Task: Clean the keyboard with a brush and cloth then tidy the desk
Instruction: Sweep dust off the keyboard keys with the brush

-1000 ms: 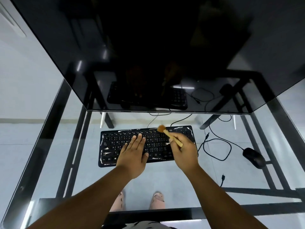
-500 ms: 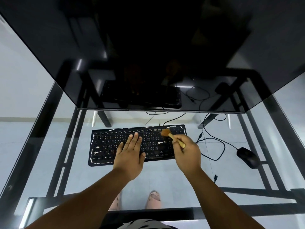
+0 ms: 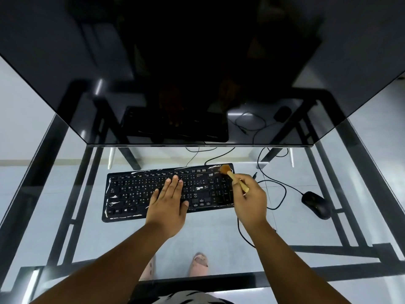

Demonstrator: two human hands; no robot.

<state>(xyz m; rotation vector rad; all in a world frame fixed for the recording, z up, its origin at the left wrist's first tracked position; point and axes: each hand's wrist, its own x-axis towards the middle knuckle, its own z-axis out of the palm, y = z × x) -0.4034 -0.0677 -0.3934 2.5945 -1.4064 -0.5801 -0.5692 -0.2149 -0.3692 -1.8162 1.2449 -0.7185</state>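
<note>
A black keyboard (image 3: 135, 189) with white smears along its edges lies on the glass desk (image 3: 219, 238). My left hand (image 3: 168, 202) rests flat on the middle keys, fingers together, holding nothing. My right hand (image 3: 249, 200) grips a small brush (image 3: 230, 174) by its pale wooden handle. The brown bristles touch the keyboard's far right corner. No cloth is in view.
A large dark monitor (image 3: 197, 73) overhangs the back of the desk. A black mouse (image 3: 315, 204) sits at the right, with its cable (image 3: 276, 187) looping beside the keyboard. The black desk frame and my feet show through the glass.
The brush has travelled right along the keyboard's top row to the far right corner. My left hand has stayed flat on the keys. The camera has shifted a little.
</note>
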